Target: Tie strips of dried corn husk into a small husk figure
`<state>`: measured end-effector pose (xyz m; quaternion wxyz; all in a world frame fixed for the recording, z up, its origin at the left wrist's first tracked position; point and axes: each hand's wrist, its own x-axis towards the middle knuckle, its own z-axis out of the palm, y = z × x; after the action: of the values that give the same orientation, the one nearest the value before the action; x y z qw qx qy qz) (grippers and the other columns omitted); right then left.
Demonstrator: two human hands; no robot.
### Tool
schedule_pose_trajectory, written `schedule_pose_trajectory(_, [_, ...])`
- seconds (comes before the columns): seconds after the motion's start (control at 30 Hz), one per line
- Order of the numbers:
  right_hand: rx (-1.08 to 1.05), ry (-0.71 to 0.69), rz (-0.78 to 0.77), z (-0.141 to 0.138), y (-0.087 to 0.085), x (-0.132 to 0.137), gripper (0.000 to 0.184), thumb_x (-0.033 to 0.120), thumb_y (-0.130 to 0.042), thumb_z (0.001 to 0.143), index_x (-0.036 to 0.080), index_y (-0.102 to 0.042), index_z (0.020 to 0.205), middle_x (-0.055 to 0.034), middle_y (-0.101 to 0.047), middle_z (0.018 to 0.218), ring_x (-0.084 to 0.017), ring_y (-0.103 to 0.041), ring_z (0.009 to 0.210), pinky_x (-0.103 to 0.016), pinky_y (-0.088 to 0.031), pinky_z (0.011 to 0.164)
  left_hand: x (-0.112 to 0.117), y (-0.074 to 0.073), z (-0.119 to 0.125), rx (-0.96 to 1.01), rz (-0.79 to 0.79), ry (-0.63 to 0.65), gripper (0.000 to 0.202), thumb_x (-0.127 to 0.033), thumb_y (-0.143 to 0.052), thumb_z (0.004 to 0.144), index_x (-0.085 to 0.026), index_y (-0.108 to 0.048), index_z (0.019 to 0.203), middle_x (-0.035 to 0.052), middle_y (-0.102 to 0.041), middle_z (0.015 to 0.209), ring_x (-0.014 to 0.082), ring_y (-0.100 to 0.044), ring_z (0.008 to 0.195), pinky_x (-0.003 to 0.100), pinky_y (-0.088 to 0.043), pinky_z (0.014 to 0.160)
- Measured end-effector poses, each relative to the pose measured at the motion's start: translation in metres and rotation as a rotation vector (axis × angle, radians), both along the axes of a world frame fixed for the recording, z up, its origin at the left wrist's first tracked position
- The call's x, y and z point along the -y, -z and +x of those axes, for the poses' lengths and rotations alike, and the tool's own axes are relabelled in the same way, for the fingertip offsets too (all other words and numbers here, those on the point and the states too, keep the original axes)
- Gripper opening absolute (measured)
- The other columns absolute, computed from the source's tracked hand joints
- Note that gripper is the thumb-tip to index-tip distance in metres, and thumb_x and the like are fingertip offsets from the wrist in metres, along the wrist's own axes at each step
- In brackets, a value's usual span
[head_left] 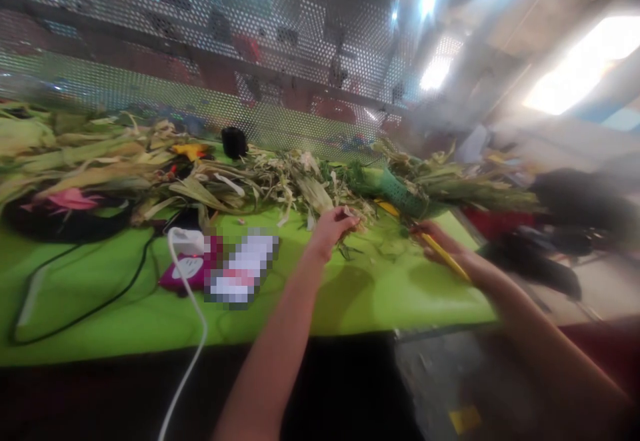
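Note:
My left hand (334,229) is over the middle of the green table, its fingers closed in a pinch at the pale scraps. What they grip is too small to make out. A pile of dry corn husks (314,191) lies just beyond it. Farther right, my right hand (443,244) is closed round a slim yellow tool (445,256), which slants down toward the wrist. The kind of tool is unclear. Thin green scraps (350,251) lie between the two hands.
A green mesh piece (403,191) lies among leaves behind my right hand. To the left are a blurred-out phone-like object (245,268), a magenta power strip (187,273) with a white plug (186,241), and cables. A black cup-like object (234,142) stands at the back before a perforated panel (300,48).

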<state>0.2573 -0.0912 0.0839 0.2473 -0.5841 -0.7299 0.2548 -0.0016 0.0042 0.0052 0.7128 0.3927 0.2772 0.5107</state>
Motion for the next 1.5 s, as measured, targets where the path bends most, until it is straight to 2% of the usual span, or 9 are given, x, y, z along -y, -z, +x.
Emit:
schedule_pose_trajectory(0.13, [0.052, -0.059, -0.081, -0.01, -0.005, -0.009, 0.054, 0.062, -0.059, 0.082, 0.024, -0.061, 0.12, -0.0061, -0.063, 0.095, -0.021, -0.056, 0.083, -0.031, -0.047, 0.075, 0.001, 0.001, 0.0, -0.025, 0.042, 0.02, 0.025, -0.026, -0.08, 0.061, -0.015, -0.065, 0.077, 0.0004, -0.066, 0.073, 0.0075, -0.058, 0.064, 0.02, -0.044, 0.063])
schedule_pose_trajectory(0.3, [0.048, -0.092, -0.132, -0.02, -0.006, -0.011, 0.056, 0.063, -0.06, 0.082, 0.023, -0.061, 0.12, -0.0067, -0.063, 0.1, -0.022, -0.056, 0.087, -0.031, -0.046, 0.077, 0.004, -0.001, 0.001, -0.057, -0.011, 0.055, 0.031, -0.03, -0.084, 0.058, -0.015, -0.066, 0.079, 0.0001, -0.066, 0.072, 0.0068, -0.056, 0.059, 0.02, -0.041, 0.057])
schedule_pose_trajectory(0.6, [-0.028, -0.097, -0.161, -0.031, -0.005, -0.011, 0.056, 0.065, -0.064, 0.078, 0.021, -0.064, 0.113, -0.0044, -0.062, 0.088, -0.017, -0.053, 0.076, -0.027, -0.044, 0.066, 0.006, -0.005, 0.001, -0.044, -0.027, 0.089, 0.033, -0.03, -0.086, 0.054, -0.015, -0.067, 0.077, 0.001, -0.067, 0.074, 0.0075, -0.058, 0.063, 0.021, -0.045, 0.063])
schedule_pose_trajectory(0.97, [0.019, -0.086, -0.125, -0.033, -0.004, -0.011, 0.059, 0.069, -0.059, 0.079, 0.02, -0.066, 0.112, -0.0054, -0.062, 0.087, -0.017, -0.052, 0.074, -0.027, -0.044, 0.063, 0.004, -0.001, 0.002, -0.1, 0.007, 0.094, 0.031, -0.031, -0.084, 0.058, -0.015, -0.067, 0.078, 0.0015, -0.067, 0.075, 0.0066, -0.056, 0.06, 0.019, -0.043, 0.057])
schedule_pose_trajectory(1.23, [0.012, -0.061, -0.085, -0.03, 0.005, -0.015, 0.055, 0.069, -0.062, 0.076, 0.02, -0.069, 0.102, -0.006, -0.064, 0.084, -0.018, -0.054, 0.073, -0.029, -0.044, 0.06, 0.0, 0.006, 0.003, -0.084, 0.007, 0.104, 0.027, -0.028, -0.084, 0.061, -0.014, -0.07, 0.08, 0.0035, -0.068, 0.076, 0.0077, -0.058, 0.061, 0.021, -0.045, 0.06])
schedule_pose_trajectory(1.4, [-0.019, 0.011, -0.132, -0.028, 0.013, -0.015, 0.057, 0.067, -0.059, 0.079, 0.016, -0.068, 0.104, -0.0002, -0.055, 0.066, -0.01, -0.04, 0.049, -0.025, -0.032, 0.044, 0.001, 0.004, 0.003, -0.05, -0.012, 0.113, 0.026, -0.025, -0.083, 0.061, -0.014, -0.069, 0.08, 0.0036, -0.069, 0.079, 0.0083, -0.06, 0.063, 0.022, -0.047, 0.063])
schedule_pose_trajectory(1.5, [0.0, 0.033, -0.092, -0.023, 0.018, -0.017, 0.054, 0.065, -0.062, 0.078, 0.017, -0.069, 0.102, -0.001, -0.059, 0.068, -0.011, -0.045, 0.051, -0.025, -0.035, 0.046, 0.002, 0.003, 0.002, -0.039, -0.017, 0.096, 0.024, -0.023, -0.082, 0.063, -0.014, -0.067, 0.079, 0.0032, -0.069, 0.077, 0.0086, -0.06, 0.063, 0.022, -0.046, 0.063])
